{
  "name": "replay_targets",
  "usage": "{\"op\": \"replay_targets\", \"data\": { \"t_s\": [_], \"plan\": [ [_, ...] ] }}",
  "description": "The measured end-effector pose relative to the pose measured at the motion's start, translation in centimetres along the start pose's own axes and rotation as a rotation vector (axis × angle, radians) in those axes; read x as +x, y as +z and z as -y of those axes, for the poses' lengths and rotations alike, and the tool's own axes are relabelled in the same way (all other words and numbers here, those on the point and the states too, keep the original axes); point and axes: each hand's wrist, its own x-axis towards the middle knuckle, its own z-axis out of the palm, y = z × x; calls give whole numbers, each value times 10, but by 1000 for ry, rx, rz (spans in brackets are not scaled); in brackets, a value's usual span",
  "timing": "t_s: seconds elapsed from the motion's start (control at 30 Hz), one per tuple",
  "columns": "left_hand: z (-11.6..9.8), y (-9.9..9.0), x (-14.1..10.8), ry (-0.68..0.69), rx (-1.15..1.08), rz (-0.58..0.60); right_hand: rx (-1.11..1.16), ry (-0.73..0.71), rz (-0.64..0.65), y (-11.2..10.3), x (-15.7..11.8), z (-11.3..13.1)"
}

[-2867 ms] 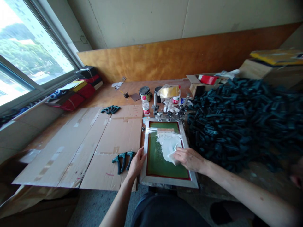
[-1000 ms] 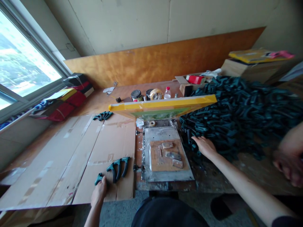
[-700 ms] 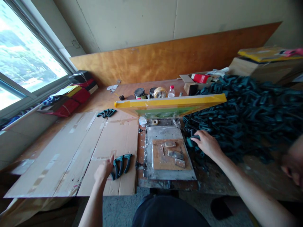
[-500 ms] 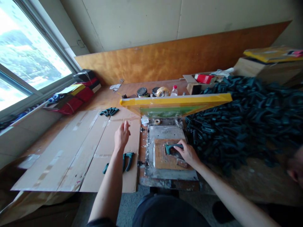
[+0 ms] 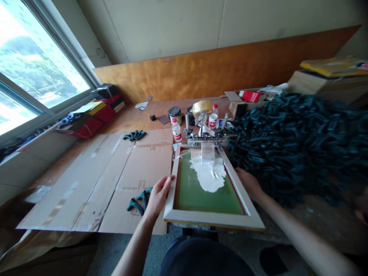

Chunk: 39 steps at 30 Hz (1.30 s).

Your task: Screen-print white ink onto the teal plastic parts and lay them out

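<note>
A screen-printing frame (image 5: 214, 216) lies lowered in front of me, its green mesh (image 5: 189, 199) bearing a pool of white ink (image 5: 211, 178). A squeegee (image 5: 207, 152) rests at its far end. My left hand (image 5: 159, 193) is closed on the left rim, thumb along the edge. At the right rim is my right hand (image 5: 249, 183); its fingers are blurred and partly hidden, so their grip is unclear. Near my left wrist, dark green plastic handles (image 5: 136, 206) lie on flattened cardboard (image 5: 122, 207). The frame hides the wooden block and the handle placed there earlier.
A large heap of dark green handles (image 5: 276, 153) fills the right side. Behind the frame stand a metal hinge clamp (image 5: 205, 140), red-capped bottles (image 5: 176, 131), a tin (image 5: 174, 114) and a tape roll (image 5: 201, 108). More handles (image 5: 135, 135) sit on the cardboard's far end.
The raised frame has swung down flat, covering the block. My left hand has come down to its left rim. My right hand has left the green handle and moved to the right rim.
</note>
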Motion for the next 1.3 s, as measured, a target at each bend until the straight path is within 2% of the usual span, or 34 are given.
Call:
{"op": "replay_targets", "data": {
  "t_s": [0.07, 0.13, 0.2, 0.27, 0.33, 0.43, 0.5, 0.57, 0.63, 0.7, 0.8, 0.87, 0.97, 1.03, 1.13, 1.23, 1.3],
  "plan": [
    [36, 4, 1, -51, 22, 26, 205, 150, -9, -5, 21, -13],
    [63, 8, 7, -61, 101, -10, 396, 211, -49, -13, 49, -11],
    [79, 11, 13, -52, 184, -40, 486, 138, -24, -20, 77, 3],
    [85, 13, 17, -65, 200, -43, 489, 45, 85, -23, 94, 24],
    [86, 13, 18, -100, 167, -52, 492, -9, 191, -24, 92, 43],
    [83, 14, 17, -163, 100, -83, 508, -155, 201, -25, 61, 56],
    [82, 14, 16, -190, 67, -97, 539, -331, 177, -31, 38, 54],
    [83, 15, 16, -197, 49, -106, 582, -463, 184, -39, 26, 47],
    [83, 15, 16, -185, 48, -103, 627, -493, 231, -44, 28, 42],
    [83, 15, 15, -175, 49, -102, 646, -416, 232, -44, 35, 41],
    [81, 15, 14, -188, 29, -114, 612, -323, 69, -36, 30, 51],
    [80, 16, 14, -192, 11, -112, 607, -360, -21, -30, 16, 57],
    [79, 16, 14, -174, -1, -81, 648, -402, 35, -32, 7, 55],
    [77, 14, 14, -161, 1, -64, 665, -344, 96, -38, 24, 49],
    [65, 8, 12, -134, -1, -4, 640, -169, 118, -48, 72, 37],
    [36, 1, 8, -131, -79, 75, 539, 38, 124, -52, 112, 12],
    [8, 0, 7, -109, -128, 54, 522, 168, 53, -51, 119, -13]
  ]
}}
